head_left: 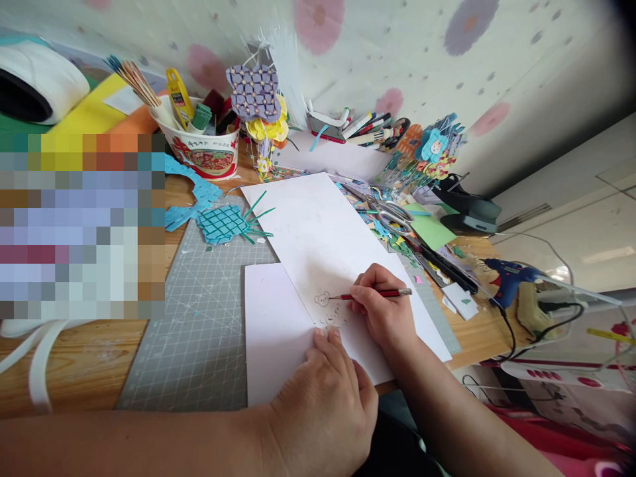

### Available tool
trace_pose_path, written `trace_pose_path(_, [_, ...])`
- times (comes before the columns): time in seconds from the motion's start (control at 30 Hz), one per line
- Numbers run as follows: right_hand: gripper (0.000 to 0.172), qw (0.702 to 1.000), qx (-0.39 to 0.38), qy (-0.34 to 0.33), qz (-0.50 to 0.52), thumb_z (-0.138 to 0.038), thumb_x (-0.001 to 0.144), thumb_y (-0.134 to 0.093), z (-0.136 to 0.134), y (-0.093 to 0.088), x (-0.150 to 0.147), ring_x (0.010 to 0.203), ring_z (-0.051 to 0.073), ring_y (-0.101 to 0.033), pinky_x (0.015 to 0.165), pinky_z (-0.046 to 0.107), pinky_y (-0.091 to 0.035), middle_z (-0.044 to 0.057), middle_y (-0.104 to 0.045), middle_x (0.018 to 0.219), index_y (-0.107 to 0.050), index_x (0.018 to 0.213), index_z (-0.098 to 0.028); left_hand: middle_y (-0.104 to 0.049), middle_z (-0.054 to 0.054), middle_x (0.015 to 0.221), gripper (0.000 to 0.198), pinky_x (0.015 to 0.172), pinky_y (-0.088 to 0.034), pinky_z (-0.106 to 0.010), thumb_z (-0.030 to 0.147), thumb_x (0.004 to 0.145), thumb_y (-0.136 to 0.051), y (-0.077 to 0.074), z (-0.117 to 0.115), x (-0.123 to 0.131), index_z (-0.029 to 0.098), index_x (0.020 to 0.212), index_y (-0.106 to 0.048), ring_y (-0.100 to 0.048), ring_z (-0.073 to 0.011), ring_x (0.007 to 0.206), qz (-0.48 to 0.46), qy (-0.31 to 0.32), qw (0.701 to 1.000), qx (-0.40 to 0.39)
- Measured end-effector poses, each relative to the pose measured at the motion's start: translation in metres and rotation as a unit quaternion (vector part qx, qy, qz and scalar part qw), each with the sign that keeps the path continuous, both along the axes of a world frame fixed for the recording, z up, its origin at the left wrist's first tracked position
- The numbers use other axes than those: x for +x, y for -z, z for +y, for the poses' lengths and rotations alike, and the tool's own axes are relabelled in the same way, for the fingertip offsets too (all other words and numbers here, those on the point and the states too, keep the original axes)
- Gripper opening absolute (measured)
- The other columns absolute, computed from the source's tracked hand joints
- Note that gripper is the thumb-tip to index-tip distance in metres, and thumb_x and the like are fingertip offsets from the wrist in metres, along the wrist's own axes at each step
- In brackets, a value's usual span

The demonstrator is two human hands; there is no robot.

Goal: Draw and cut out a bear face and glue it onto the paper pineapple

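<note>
My right hand is closed around a red pencil, whose tip rests on a white sheet of paper beside a small pencil sketch of a bear head. My left hand lies on the paper's near edge with its fingers curled, pressing the sheet down just below the sketch. A second white sheet lies under the first, on a grey cutting mat.
A printed paper cup holds tools at the back. A woven teal paper piece lies on the mat. Scissors, paper scraps and a green sheet crowd the right. A blue glue gun sits at the table's right edge.
</note>
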State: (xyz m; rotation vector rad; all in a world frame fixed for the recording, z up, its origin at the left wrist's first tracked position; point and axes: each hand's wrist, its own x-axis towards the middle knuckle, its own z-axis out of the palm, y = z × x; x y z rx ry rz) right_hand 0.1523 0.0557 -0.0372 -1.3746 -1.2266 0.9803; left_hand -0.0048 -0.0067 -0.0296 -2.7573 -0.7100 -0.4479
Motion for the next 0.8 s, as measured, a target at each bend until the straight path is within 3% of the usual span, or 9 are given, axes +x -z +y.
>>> trace_pose_path(0.47, [0.019, 0.999, 0.012, 0.005, -0.045, -0.015, 0.075, -0.064, 0.000, -0.004, -0.003, 0.047, 0.012, -0.049, 0.046, 0.025, -0.035, -0.006, -0.059, 0.050, -0.054, 0.060, -0.022, -0.068, -0.035, 0.103, 0.028, 0.058, -0.055, -0.043, 0.025, 0.084, -0.055, 0.000, 0.000, 0.001, 0.004, 0.101, -0.065, -0.072, -0.0433, 0.086, 0.024, 0.002, 1.000, -0.020])
trace_pose_path(0.8, [0.016, 0.997, 0.015, -0.060, -0.044, -0.021, 0.076, -0.066, -0.002, -0.009, -0.008, 0.051, 0.012, -0.051, 0.050, 0.026, -0.039, -0.004, -0.062, 0.056, -0.055, 0.064, -0.022, -0.067, -0.036, 0.103, 0.029, 0.057, -0.056, -0.043, 0.022, 0.084, -0.054, 0.000, 0.001, 0.001, 0.003, 0.103, -0.065, -0.072, -0.0450, 0.087, 0.025, 0.009, 0.999, -0.031])
